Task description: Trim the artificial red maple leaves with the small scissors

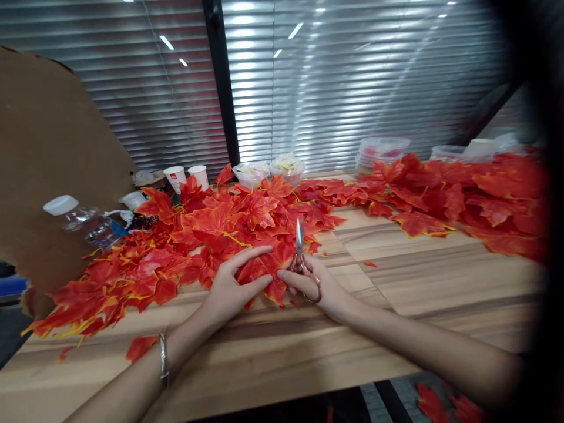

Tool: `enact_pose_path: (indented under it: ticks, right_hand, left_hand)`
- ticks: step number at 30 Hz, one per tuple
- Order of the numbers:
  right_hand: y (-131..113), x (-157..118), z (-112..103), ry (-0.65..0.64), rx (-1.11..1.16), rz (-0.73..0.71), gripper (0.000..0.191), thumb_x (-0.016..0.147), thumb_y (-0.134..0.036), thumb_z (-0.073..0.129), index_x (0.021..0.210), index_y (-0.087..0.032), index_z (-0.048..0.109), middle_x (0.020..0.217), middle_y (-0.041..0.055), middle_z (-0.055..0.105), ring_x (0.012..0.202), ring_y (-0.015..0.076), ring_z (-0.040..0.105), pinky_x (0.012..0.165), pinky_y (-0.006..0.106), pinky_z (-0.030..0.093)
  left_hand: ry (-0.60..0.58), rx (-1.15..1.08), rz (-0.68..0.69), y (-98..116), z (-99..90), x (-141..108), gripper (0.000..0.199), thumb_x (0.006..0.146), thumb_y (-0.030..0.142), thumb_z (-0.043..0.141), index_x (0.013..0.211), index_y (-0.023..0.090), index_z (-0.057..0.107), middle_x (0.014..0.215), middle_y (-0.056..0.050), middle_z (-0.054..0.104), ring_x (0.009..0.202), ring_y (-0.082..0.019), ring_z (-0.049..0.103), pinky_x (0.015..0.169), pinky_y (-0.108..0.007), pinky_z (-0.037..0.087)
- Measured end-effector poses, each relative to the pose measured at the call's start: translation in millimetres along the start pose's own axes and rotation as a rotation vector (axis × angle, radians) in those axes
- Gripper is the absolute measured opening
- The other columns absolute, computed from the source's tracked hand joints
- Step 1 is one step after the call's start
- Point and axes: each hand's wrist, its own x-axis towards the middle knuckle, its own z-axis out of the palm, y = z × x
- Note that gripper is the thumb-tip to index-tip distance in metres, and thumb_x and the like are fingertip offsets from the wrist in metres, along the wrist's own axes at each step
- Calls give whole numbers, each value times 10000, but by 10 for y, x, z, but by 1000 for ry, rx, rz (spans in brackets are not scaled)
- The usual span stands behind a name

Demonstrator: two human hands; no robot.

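Note:
A red leaf with orange edges lies between my two hands. My left hand is at the leaf's left side, thumb and forefinger spread apart with the leaf between them. My right hand holds copper-handled scissors, their silver blades pointing away and slightly parted. The right thumb tip is close to the leaf's right edge. Beyond the hands spreads a big heap of red artificial leaves with yellow stems.
More leaves lie at the right on the wooden table. A plastic bottle, paper cups and clear containers stand behind. Cardboard rises at left. Some leaves are below the table's front edge.

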Motion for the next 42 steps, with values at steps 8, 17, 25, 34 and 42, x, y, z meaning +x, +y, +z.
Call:
enact_pose_path:
  ticks: [8,17,25,34,42]
  right_hand:
    - [79,140,-168,97,17,-56,170,801,-300,531,739,-144,553,508,-25,510,492,94,452,501,217,328]
    - [14,129,-169,138,138,-8,285,785,-388,559,943,-153,594,585,-25,503,515,101,443,494,224,299]
    - [-45,87,-117,-16,271,50,380,835,-462,475,656,-132,542,637,51,591,524,95,413,523,243,300]
    - [-75,81,-156,-7,486,19,87,696,-180,615,774,-186,577,671,-25,518,557,77,422,511,200,296]
    - [-259,106,-296,124,480,-82,102,655,-190,573,714,-216,493,722,-27,467,634,117,459,565,220,364]
  left_hand:
    - [169,13,32,15,-79,21,426,712,245,667,1125,220,569,1203,-32,565,1121,-191,503,989,-321,383]
    - [116,-175,-34,-22,-46,44,345,871,301,441,1197,235,535,1292,-25,495,1231,-187,395,1056,-358,274]
    - [147,-22,8,-122,-45,47,577,847,252,496,1369,278,253,1170,-51,578,924,-142,596,799,-274,488]
    - [-231,814,726,1,-230,-48,450,901,202,372,1346,241,323,1323,-83,453,1179,-191,444,989,-360,349]
    - [-411,1041,992,154,-248,-70,465,867,145,411,1324,215,355,1320,24,461,1290,-125,283,1116,-325,70]
